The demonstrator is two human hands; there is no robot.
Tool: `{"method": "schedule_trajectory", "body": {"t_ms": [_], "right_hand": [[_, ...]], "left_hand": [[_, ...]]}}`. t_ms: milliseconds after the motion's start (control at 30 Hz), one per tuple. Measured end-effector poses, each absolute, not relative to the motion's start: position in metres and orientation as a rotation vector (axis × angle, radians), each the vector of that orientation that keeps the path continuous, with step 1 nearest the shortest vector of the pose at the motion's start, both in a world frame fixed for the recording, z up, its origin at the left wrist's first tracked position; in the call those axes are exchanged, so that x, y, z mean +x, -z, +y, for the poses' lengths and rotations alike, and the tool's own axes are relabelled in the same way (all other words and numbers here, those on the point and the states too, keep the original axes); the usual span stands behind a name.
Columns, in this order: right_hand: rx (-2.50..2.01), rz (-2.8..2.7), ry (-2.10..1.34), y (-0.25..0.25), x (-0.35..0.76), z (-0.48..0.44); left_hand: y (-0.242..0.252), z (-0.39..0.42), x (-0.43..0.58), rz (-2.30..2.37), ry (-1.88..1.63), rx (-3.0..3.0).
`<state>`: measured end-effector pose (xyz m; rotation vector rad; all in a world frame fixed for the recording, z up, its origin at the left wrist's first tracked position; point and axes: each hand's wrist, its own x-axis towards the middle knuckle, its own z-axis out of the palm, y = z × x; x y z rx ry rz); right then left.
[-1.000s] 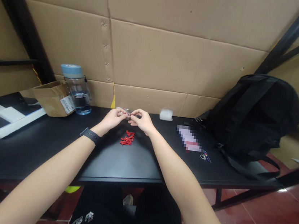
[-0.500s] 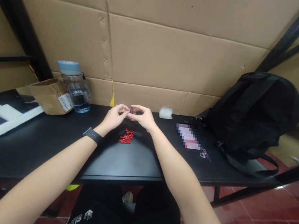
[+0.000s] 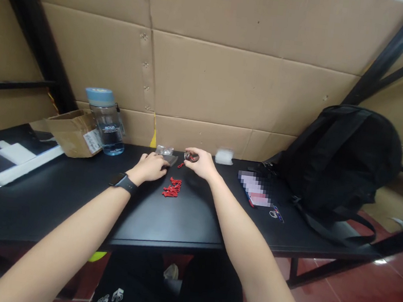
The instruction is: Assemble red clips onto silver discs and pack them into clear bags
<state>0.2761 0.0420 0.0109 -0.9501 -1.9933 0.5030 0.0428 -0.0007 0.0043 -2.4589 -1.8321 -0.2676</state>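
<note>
My right hand [image 3: 202, 164] pinches a small round dark-brown piece [image 3: 191, 156] between thumb and fingers, above the black table. A red cord loop [image 3: 180, 165] hangs from this piece; its exact kind is unclear. To the left, my left hand [image 3: 150, 167] lies low on the table with its fingers curled at the edge of a clear plastic bag [image 3: 169, 159]. Behind the fingers sits another crinkled clear packet [image 3: 164, 150]. Several knotted red cord loops [image 3: 172, 188] lie in a small pile in front of the hands.
A water bottle [image 3: 107, 127] and an open cardboard box [image 3: 71, 135] stand on the left beside a white power strip [image 3: 25, 166]. A white packet [image 3: 224, 156], a blurred-out phone [image 3: 254, 189], a key ring [image 3: 273, 214] and a black backpack [image 3: 343, 158] are to the right.
My hands have parted. The left has gone left and down to the plastic bag, while the right keeps the round piece and has shifted slightly right. The view has tilted up a little.
</note>
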Motion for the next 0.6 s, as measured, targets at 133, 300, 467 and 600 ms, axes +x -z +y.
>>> {"method": "schedule_trajectory", "body": {"t_ms": [133, 300, 467, 600], "right_hand": [[-0.941, -2.147, -0.503, -0.008, 0.269, 0.036], [-1.028, -2.315, -0.406, -0.002, 0.254, 0.030], [-1.153, -2.402, -0.296, 0.002, 0.253, 0.033], [-1.193, -2.429, -0.309, 0.004, 0.251, 0.037]], "left_hand": [[-0.017, -0.013, 0.041, -1.926, 0.004, -2.480], [-0.024, -0.013, 0.038, -2.006, -0.148, -2.555], [-0.031, -0.016, 0.031, -2.002, -0.285, -2.658], [-0.031, -0.018, 0.029, -2.102, -0.240, -2.541]]}}
